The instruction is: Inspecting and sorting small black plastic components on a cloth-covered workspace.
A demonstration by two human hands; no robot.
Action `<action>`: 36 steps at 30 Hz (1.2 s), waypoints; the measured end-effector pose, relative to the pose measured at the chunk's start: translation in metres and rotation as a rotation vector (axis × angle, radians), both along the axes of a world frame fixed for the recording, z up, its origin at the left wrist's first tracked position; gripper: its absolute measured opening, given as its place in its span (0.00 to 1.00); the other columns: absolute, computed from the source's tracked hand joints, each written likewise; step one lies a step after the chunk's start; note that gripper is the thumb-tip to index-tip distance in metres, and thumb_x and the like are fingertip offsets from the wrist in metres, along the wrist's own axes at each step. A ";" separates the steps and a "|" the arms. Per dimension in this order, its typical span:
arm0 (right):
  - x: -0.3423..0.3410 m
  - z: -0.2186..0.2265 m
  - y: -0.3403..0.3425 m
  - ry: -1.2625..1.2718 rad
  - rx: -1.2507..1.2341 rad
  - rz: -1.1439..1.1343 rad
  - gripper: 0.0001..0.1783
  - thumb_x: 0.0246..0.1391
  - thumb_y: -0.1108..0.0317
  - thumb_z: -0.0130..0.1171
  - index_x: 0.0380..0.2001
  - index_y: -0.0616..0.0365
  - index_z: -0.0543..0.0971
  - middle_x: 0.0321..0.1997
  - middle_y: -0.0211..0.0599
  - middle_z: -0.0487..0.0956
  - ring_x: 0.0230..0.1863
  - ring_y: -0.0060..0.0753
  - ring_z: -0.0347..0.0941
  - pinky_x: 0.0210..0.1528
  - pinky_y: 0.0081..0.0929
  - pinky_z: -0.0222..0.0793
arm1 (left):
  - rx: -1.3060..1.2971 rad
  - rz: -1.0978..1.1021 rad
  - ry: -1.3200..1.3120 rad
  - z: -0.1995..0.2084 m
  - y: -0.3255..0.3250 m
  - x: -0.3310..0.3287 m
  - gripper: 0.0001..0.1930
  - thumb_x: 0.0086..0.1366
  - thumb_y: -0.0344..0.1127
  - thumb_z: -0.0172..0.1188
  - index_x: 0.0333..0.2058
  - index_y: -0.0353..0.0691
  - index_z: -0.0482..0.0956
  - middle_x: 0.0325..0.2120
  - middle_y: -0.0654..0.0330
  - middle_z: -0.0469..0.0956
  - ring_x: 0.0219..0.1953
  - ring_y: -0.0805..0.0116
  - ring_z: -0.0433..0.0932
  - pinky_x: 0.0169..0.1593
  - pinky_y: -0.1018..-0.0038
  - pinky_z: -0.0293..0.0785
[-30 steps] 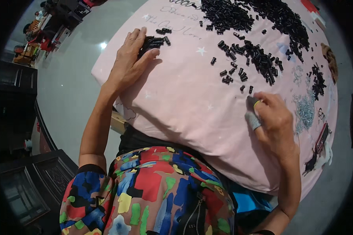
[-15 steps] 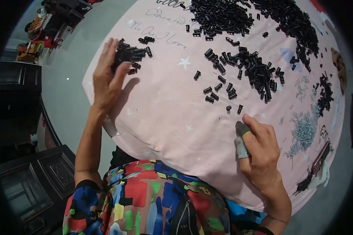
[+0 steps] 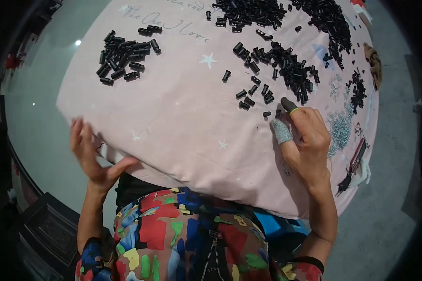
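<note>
My left hand is at the near left edge of the cloth-covered table, fingers spread and slightly blurred, with nothing in it. Beyond it lies a small heap of black cylindrical parts. My right hand wears a grey cover on its thumb and a dark cover with a yellow band on its index finger. Those two fingertips stand apart on either side of one small black part, which still rests on the cloth. Another short black part lies just left of it. A larger group of black parts sits beyond this hand.
Big piles of black parts cover the far side of the pink cloth. Right of my right hand are a heap of small silvery pieces, a red-handled tool and a brown cloth.
My left hand has left the heap of black parts and come back toward me to the table edge. My right hand has moved forward, its thumb and index finger now around a black part. The view has shifted.
</note>
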State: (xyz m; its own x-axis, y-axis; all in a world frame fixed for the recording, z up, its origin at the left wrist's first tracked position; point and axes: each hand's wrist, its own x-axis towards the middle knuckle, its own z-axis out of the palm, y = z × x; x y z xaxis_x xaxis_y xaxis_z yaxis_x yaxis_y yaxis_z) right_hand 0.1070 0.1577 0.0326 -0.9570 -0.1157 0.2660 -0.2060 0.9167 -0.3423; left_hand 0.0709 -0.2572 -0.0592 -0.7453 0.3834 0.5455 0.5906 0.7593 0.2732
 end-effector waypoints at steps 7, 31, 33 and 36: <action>-0.007 -0.004 -0.013 -0.084 -0.074 -0.095 0.14 0.41 0.80 0.64 0.36 0.64 0.82 0.31 0.44 0.78 0.32 0.43 0.75 0.34 0.34 0.71 | 0.291 -0.076 -0.593 -0.066 -0.019 0.035 0.13 0.56 0.28 0.64 0.41 0.33 0.79 0.39 0.48 0.79 0.44 0.51 0.78 0.51 0.64 0.71; 0.004 -0.012 -0.017 0.072 0.103 -0.027 0.17 0.37 0.82 0.60 0.36 0.60 0.76 0.36 0.43 0.74 0.38 0.49 0.75 0.37 0.42 0.72 | 0.110 0.005 -1.501 0.043 -0.053 -0.034 0.12 0.68 0.38 0.61 0.38 0.33 0.83 0.30 0.64 0.82 0.32 0.77 0.80 0.29 0.79 0.70; 0.004 -0.013 -0.016 0.110 0.074 -0.026 0.15 0.39 0.81 0.60 0.36 0.60 0.76 0.35 0.43 0.74 0.37 0.49 0.75 0.37 0.42 0.72 | 0.235 -0.189 -1.515 0.076 -0.047 -0.037 0.13 0.70 0.39 0.60 0.41 0.33 0.83 0.32 0.61 0.83 0.34 0.76 0.80 0.35 0.78 0.76; 0.003 -0.018 -0.007 0.140 -0.137 -0.124 0.12 0.46 0.77 0.57 0.37 0.60 0.80 0.32 0.45 0.77 0.33 0.51 0.76 0.38 0.42 0.71 | 0.391 -0.362 -1.223 0.104 0.021 -0.051 0.13 0.71 0.37 0.58 0.43 0.30 0.82 0.31 0.61 0.82 0.32 0.77 0.78 0.40 0.79 0.77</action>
